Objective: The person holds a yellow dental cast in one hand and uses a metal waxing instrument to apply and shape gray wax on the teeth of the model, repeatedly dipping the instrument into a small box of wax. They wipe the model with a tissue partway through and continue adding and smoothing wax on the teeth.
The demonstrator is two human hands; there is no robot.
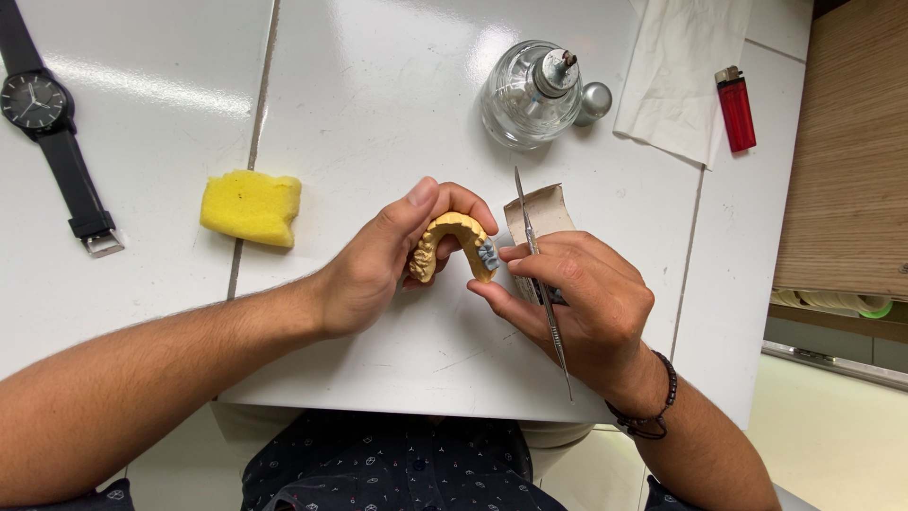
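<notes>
Over the white table [397,104], the left hand [378,260] grips a yellow dental cast [452,244] while the right hand [577,298] pinches a metal carving tool [541,284], apparently mid-carving on the blue wax tooth [488,253], which calls for fine, steady strokes.

My left grip [378,265] holds a yellow, horseshoe-shaped dental cast [452,244] above the tabletop [378,114], arch upward, with a bluish-grey wax tooth at its right end. My right grip [577,298] pinches a slim metal carving tool [539,274] beside that tooth.
</notes>
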